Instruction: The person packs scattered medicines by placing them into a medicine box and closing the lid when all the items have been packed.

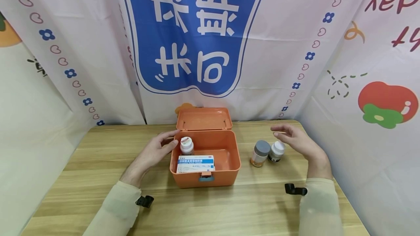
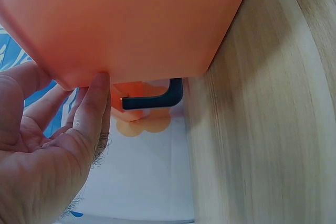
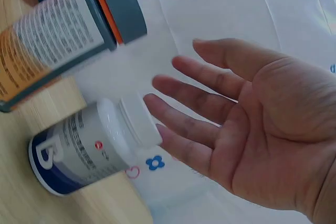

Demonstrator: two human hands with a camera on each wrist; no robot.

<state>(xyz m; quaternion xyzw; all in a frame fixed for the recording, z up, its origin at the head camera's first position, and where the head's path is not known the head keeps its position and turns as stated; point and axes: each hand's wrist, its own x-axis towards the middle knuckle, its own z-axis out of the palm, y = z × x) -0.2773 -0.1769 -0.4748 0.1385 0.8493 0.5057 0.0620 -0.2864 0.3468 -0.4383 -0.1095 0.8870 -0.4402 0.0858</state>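
An orange lidded box stands on the table with its lid raised. My left hand rests at the box's left rim, its fingers fairly straight; the left wrist view shows fingertips against the orange wall. Inside the box, a white-capped bottle stands at the left behind a blue-and-white medicine carton. To the right of the box are a grey-capped bottle and a small white-capped pill bottle. Just beyond the pill bottle's cap, my right hand hovers with fingers spread and nothing held.
The wood-grain table runs back to a printed white curtain. More printed cloth hangs at both sides. On the box's front is a blue latch; a dark handle shows beyond its wall in the left wrist view.
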